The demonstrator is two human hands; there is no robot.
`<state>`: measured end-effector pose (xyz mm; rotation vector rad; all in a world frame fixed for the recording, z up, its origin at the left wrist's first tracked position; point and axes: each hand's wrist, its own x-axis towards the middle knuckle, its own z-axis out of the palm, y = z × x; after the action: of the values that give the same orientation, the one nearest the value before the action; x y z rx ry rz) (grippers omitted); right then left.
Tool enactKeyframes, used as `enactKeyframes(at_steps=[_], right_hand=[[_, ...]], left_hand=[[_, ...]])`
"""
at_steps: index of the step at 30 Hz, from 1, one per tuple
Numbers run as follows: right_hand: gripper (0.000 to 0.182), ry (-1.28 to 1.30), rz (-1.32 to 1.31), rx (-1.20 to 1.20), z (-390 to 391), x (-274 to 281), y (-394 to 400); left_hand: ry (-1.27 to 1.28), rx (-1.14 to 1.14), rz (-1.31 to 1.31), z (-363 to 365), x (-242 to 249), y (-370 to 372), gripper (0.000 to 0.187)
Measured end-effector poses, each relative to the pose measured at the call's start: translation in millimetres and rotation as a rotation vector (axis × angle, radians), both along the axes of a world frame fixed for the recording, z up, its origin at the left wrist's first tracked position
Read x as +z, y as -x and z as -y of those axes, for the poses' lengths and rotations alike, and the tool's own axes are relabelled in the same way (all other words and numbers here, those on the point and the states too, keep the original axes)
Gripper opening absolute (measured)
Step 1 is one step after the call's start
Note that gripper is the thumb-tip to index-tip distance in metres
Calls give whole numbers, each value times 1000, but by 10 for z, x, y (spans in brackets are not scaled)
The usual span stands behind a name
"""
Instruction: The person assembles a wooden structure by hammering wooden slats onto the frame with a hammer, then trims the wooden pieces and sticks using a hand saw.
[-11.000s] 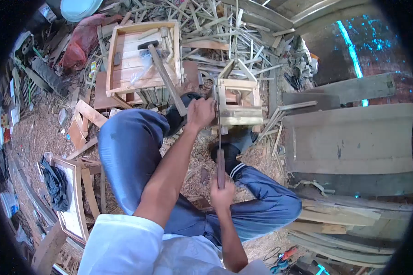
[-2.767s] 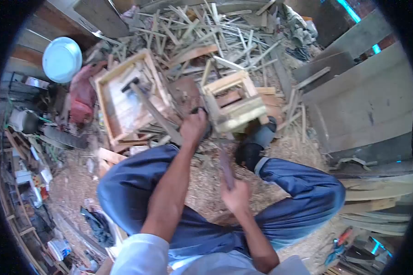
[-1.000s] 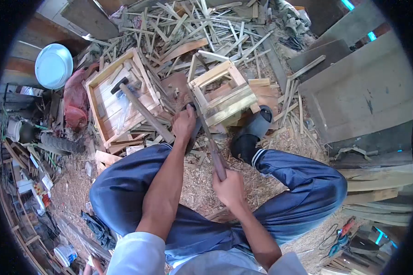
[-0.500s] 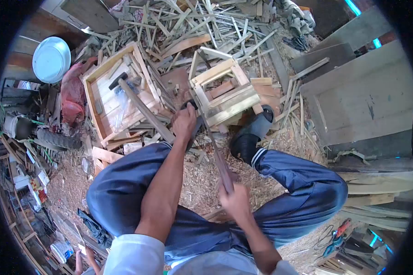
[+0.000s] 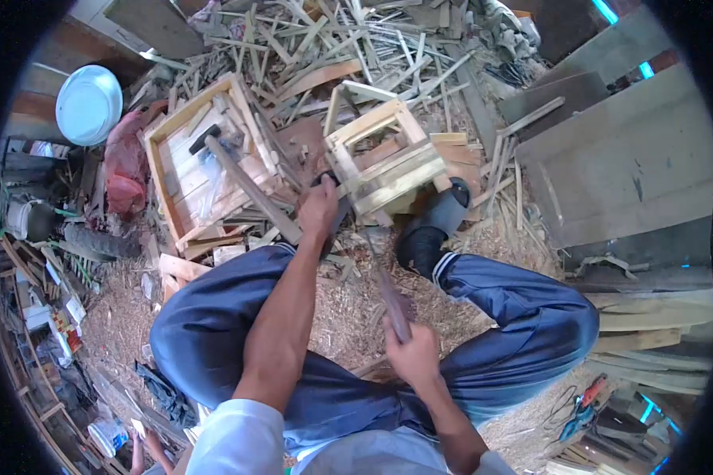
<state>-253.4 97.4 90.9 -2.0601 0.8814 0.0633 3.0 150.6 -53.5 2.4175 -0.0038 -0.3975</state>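
Observation:
In my right hand (image 5: pixel 414 352) is the handle of a handsaw (image 5: pixel 394 305), its thin blade seen nearly edge-on and pointing away from me. The blade's far end reaches the lower left corner of a small wooden frame (image 5: pixel 384 186), built of pale slats with an open middle. My left hand (image 5: pixel 317 207) is closed beside that same corner, close to a slat end; what its fingers grip is hidden. The frame sits on the floor between my feet, one dark shoe (image 5: pixel 449 207) against its right side.
Left of the frame, a hammer (image 5: pixel 242 178) lies across a shallow wooden tray (image 5: pixel 162 178). Offcuts (image 5: pixel 293 47) pile up beyond, and wood shavings (image 5: pixel 341 317) cover the floor between my legs. Large boards (image 5: pixel 626 166) stand at the right. Another person's hand (image 5: pixel 152 443) shows at lower left.
My right hand has drawn the saw back toward me and slightly right. The wooden frame has shifted a little, while my left hand stays at its corner.

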Motion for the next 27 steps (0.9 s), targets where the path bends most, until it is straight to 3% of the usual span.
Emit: enactKeyframes(at_steps=[2,6,7,10,12,14,15,18,19,22,23,26,27], right_hand=[[24,-58,-11,31,44,-94,-353],[22,-178,144,-149,-35,-28,140],[21,-46,-5,47,33,23,44],[21,-70,-191,95,71,-87,-516],[22,-152,-79,40,-65,-205,-112],[24,-122,233,-118,-66,-93,92],[23,-32,21,20,31,69,-44],[23,-79,-197,101,90,-132,-461],[33,-47,-69,17,1,-157,-287],[34,-38,78,-18,-13,80,61],[33,-11,-49,56,42,-41,-8],[34,9,28,83,28,-208,-401],[36,-43,-8,-17,-34,-248,-139]], left_hand=[[-12,-83,-34,-46,-34,73,64],[-74,-44,77,10,10,-85,63],[-69,-27,0,-15,15,-50,63],[-78,-39,-58,-43,-54,54,65],[-105,-61,-14,-14,-17,28,64],[-87,-8,62,20,-61,-54,62],[-66,-11,75,-15,-67,-28,61],[-38,-66,70,-8,-99,34,61],[-55,-60,81,27,-53,16,61],[-49,-27,178,5,-63,-27,61],[-56,-33,124,-29,-125,21,60],[-62,9,25,-34,-232,-6,59],[-46,-15,26,-14,-168,48,59]])
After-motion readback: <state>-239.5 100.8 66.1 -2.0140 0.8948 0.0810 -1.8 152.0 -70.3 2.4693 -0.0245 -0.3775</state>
